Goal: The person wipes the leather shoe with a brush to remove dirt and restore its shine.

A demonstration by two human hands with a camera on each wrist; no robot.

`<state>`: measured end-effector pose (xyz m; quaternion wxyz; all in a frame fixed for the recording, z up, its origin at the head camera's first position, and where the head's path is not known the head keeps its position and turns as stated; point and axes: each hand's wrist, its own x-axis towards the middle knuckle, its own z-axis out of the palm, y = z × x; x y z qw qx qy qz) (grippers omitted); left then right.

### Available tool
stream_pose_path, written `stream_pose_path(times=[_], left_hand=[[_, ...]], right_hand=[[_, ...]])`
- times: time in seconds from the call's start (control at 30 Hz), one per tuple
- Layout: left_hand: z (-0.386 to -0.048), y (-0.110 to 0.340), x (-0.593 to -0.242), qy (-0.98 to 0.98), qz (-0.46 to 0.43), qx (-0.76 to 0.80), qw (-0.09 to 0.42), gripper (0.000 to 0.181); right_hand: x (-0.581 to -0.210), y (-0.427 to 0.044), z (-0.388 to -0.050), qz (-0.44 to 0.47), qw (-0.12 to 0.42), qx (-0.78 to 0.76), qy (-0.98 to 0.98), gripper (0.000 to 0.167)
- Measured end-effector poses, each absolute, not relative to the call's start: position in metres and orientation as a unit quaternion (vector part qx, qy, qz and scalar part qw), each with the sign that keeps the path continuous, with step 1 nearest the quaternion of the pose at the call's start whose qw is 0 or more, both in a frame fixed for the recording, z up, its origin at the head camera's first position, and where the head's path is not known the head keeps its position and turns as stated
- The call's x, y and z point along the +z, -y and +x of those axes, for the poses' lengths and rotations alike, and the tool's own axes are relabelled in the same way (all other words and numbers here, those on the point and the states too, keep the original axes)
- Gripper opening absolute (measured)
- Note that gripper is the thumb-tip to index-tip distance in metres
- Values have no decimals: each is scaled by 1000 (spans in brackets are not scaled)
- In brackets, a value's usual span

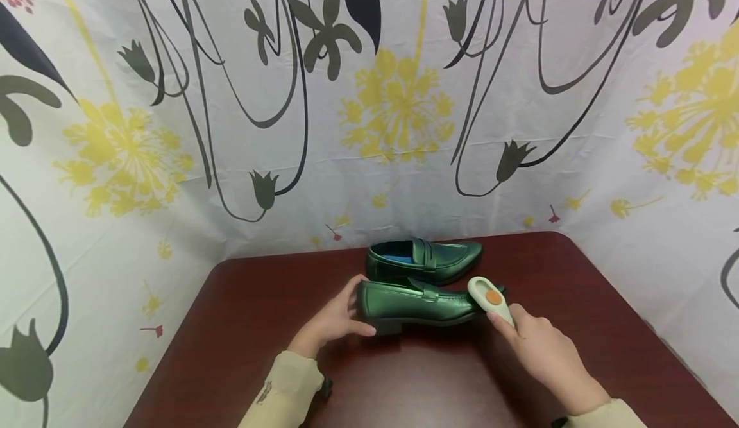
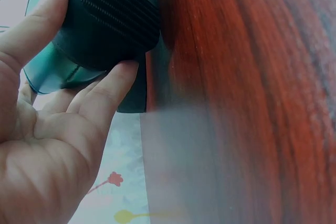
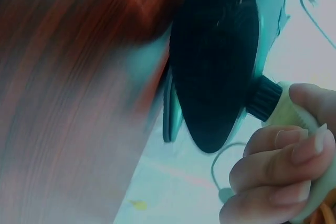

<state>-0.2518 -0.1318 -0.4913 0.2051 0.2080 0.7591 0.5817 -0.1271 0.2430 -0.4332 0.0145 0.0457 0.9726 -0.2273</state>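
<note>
A shiny green loafer [image 1: 427, 305] lies across the middle of the head view, toe to the right. My left hand [image 1: 331, 319] grips it round the heel, thumb on the near side and fingers behind. The ridged heel bottom [image 2: 118, 17] and the dark sole [image 3: 218, 66] show in the wrist views, so the shoe is tilted or raised from the table. My right hand [image 1: 545, 351] holds a pale green brush [image 1: 482, 293] with an orange button. Its dark bristles [image 3: 264, 98] touch the side of the loafer's toe.
Just behind stands the matching green loafer [image 1: 456, 258], upright, with a blue insole. Both shoes are at the far part of a dark red-brown wooden table [image 1: 277, 293]. A white flower-patterned cloth [image 1: 369, 203] hangs behind the table and along its sides.
</note>
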Motion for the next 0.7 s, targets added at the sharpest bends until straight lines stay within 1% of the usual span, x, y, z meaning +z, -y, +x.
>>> stream_pose_path(times=[0.13,0.27,0.7], left_hand=[[-254,132,-491,-761,211,576,209,102],[-254,132,-491,-758,214,579,211,102],[-255,133,-494,-755,214,583,211,102]], right_hand=[[-430,-256,-130,58,13,-220,-974,69],[-428,-267,-133,64,24,-221,-973,73],[-423,-278,-141,69,44,-223,-971,81]])
